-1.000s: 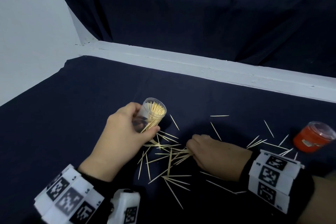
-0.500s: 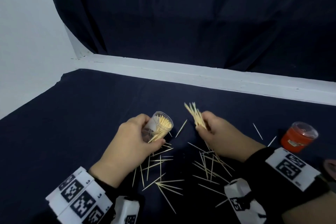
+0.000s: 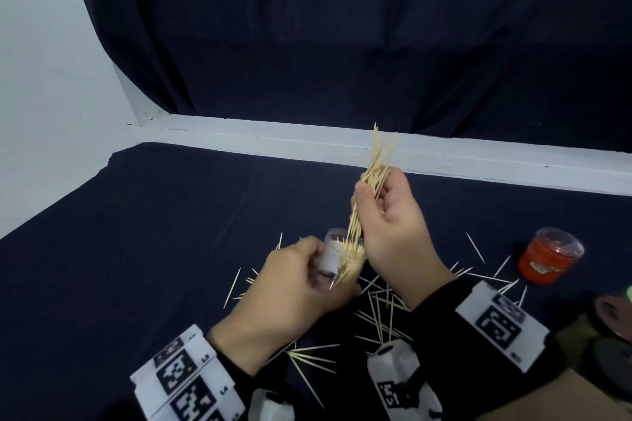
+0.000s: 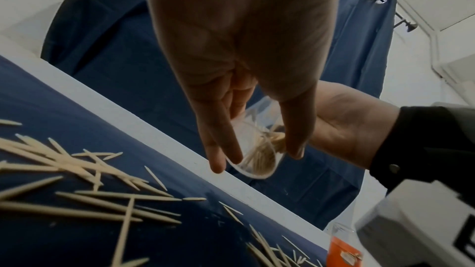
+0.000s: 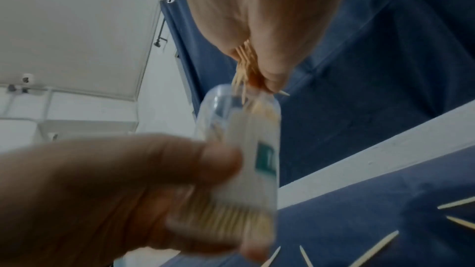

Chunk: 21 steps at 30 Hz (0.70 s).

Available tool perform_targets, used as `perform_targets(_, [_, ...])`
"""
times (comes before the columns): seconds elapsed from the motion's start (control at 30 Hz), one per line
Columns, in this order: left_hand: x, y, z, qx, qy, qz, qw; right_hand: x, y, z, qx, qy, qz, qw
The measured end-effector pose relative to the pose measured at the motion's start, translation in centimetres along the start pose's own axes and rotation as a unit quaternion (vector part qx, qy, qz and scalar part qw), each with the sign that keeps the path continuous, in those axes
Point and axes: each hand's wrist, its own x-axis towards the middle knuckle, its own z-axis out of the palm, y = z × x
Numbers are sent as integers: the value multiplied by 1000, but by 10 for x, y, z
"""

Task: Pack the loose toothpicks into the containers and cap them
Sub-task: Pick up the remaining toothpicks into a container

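**Bundle at the mouth of the tube**

Nearest the body, the left hand (image 3: 294, 287) curls its fingers and thumb round the clear container (image 3: 337, 258), holding it tilted with its open mouth up and toward the right hand (image 3: 393, 225). That hand pinches a bundle of toothpicks (image 3: 371, 188) upright above the mouth, the lower tips already inside the rim among the picks packed there.

The bundle looks ragged, its upper ends splayed. If the pinch loosens before the tips are all inside the rim, I judge some will catch on the lip or on the picks already standing in the tube, and slide out onto the cloth. The tilt adds to this: tipped further, the tube could shed what it holds.

Under and between the wrists, loose toothpicks (image 3: 379, 314) lie crisscrossed on the dark cloth (image 3: 136, 249). To the right, well apart from both hands, stands an orange container (image 3: 547, 260) with more picks scattered near it. Nothing blocks the tube's mouth but its own contents. No cap is clearly visible.
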Motion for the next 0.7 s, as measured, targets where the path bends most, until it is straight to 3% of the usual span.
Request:
perform_targets(0.33, [-1,4,2,-1,59,20,998,-11,3,-3,83,-48,-2,995])
perform_targets(0.7, [1,1,1,42,62,19,997,-8,2,-8,162,-72,43,983])
